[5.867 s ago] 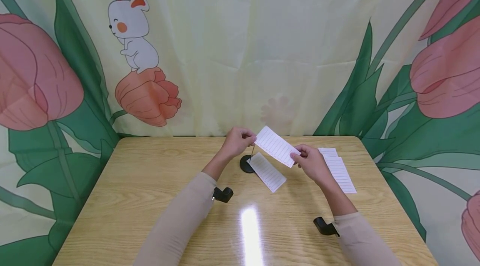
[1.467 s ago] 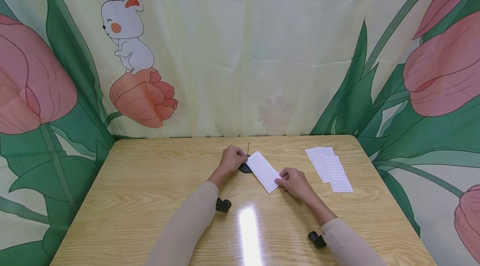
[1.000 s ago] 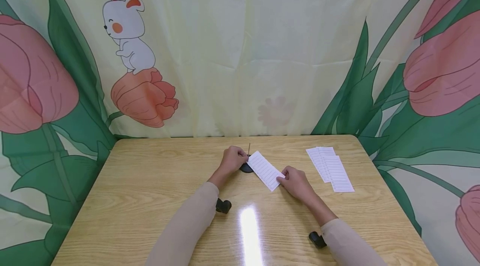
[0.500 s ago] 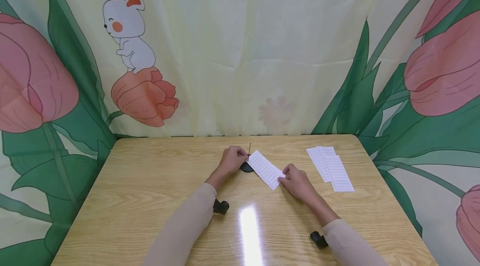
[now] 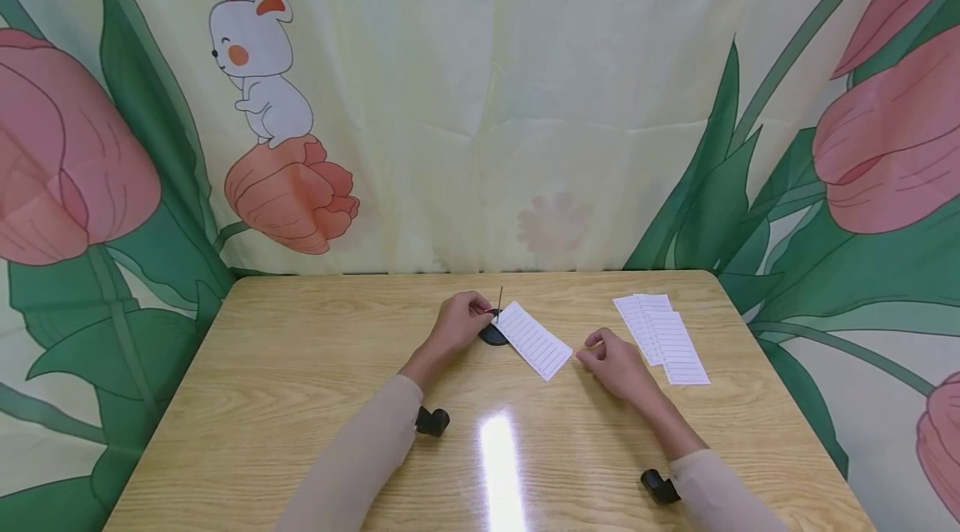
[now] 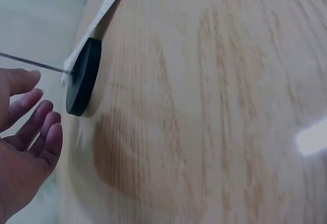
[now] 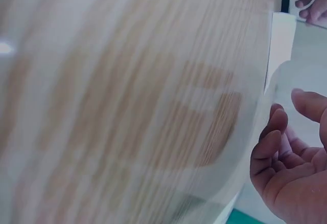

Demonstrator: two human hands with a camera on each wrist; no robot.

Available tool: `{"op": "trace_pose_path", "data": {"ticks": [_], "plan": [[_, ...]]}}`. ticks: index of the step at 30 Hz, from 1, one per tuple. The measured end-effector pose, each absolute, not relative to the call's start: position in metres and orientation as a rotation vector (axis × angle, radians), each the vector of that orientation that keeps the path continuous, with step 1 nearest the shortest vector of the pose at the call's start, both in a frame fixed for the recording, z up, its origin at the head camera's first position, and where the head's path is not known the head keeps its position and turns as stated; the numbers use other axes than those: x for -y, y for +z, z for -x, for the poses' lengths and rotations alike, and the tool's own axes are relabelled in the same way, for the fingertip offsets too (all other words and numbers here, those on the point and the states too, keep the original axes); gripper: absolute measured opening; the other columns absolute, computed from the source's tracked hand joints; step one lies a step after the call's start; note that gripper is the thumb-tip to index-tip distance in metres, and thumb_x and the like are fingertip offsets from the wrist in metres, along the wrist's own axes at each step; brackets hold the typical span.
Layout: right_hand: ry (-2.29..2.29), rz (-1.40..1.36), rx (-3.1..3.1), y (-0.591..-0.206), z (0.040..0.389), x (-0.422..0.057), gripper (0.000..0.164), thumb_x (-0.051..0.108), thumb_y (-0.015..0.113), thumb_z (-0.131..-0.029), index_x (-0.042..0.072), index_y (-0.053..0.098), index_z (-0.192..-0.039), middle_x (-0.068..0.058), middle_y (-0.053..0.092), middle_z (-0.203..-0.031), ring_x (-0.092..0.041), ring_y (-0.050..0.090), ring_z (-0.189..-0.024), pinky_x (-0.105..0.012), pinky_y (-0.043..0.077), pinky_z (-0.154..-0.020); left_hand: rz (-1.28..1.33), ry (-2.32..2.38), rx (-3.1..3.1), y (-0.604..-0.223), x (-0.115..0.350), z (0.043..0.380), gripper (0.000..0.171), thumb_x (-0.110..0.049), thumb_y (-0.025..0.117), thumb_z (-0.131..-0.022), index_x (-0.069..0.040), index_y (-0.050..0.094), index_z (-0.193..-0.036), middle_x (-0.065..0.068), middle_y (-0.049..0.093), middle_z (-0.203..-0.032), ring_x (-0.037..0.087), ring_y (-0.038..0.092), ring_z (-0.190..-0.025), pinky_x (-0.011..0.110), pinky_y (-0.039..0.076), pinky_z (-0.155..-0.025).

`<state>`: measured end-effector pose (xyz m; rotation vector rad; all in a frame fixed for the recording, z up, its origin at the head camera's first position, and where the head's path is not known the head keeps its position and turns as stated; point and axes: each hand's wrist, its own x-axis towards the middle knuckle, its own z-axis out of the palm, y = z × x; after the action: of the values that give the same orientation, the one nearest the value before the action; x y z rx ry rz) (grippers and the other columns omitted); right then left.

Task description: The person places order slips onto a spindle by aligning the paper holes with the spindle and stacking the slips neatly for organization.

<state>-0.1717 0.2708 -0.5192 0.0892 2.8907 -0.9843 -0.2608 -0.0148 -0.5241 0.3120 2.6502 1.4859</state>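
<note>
A bill spike, with a round black base (image 5: 492, 335) and a thin upright rod (image 5: 500, 300), stands near the table's back edge. White lined paper slips (image 5: 534, 342) lie against it; the top one's upper left corner is at the rod's foot and looks pierced by it. My left hand (image 5: 456, 325) is just left of the rod, its fingers loosely bent around nothing, as the left wrist view shows beside the rod (image 6: 38, 64). Just off the slip's lower right corner is my right hand (image 5: 618, 365), fingers relaxed and holding nothing in the right wrist view.
More lined slips (image 5: 684, 353) lie overlapping on the right side of the wooden table (image 5: 300, 365). A printed curtain (image 5: 450, 98) hangs behind the table's back edge. Black wrist mounts (image 5: 660, 486) stick out near both sleeves.
Earlier both hands held a slip in the air, then brought it down to the spike. Now the right hand has let go and moved right; the left has released it and drawn slightly left.
</note>
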Motion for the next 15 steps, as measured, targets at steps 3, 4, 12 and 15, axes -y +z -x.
{"op": "trace_pose_path", "data": {"ticks": [3,4,12,15], "plan": [[-0.988,-0.074,-2.906,-0.52,0.169,-0.28,0.028,0.024,0.072,-0.097,0.002,0.063,-0.112,-0.004,0.071,-0.086,-0.014,0.062,-0.077,-0.033,0.049,-0.072,-0.293,1.46,-2.665,-0.524,0.016,0.258,0.014,-0.01,0.076,-0.093,-0.004,0.073,-0.105,0.011,0.068,-0.103,0.021,0.062,-0.089,0.035,0.054,-0.082],[-0.996,-0.069,-2.907,-0.52,0.168,-0.282,0.028,0.024,0.072,-0.097,0.003,0.063,-0.113,-0.003,0.071,-0.087,-0.014,0.063,-0.078,-0.033,0.049,-0.073,-0.289,1.45,-2.667,-0.524,0.016,0.257,0.016,-0.01,0.077,-0.093,-0.003,0.073,-0.107,0.012,0.067,-0.107,0.022,0.062,-0.092,0.037,0.055,-0.084],[-1.015,-0.019,-2.943,-0.519,0.161,-0.308,0.029,0.024,0.071,-0.099,0.001,0.063,-0.116,-0.003,0.069,-0.092,-0.02,0.069,-0.089,-0.036,0.054,-0.079,-0.338,1.384,-2.645,-0.528,0.019,0.251,0.048,-0.014,0.082,-0.089,-0.004,0.065,-0.132,0.012,0.06,-0.131,0.031,0.06,-0.113,0.045,0.053,-0.096],[-0.993,-0.019,-2.96,-0.517,0.157,-0.317,0.03,0.024,0.071,-0.099,0.0,0.063,-0.117,-0.004,0.069,-0.094,-0.025,0.07,-0.093,-0.041,0.055,-0.083,-0.378,1.323,-2.677,-0.531,0.02,0.252,0.056,-0.016,0.085,-0.086,-0.004,0.062,-0.136,0.012,0.059,-0.132,0.028,0.058,-0.11,0.043,0.052,-0.094]]}}
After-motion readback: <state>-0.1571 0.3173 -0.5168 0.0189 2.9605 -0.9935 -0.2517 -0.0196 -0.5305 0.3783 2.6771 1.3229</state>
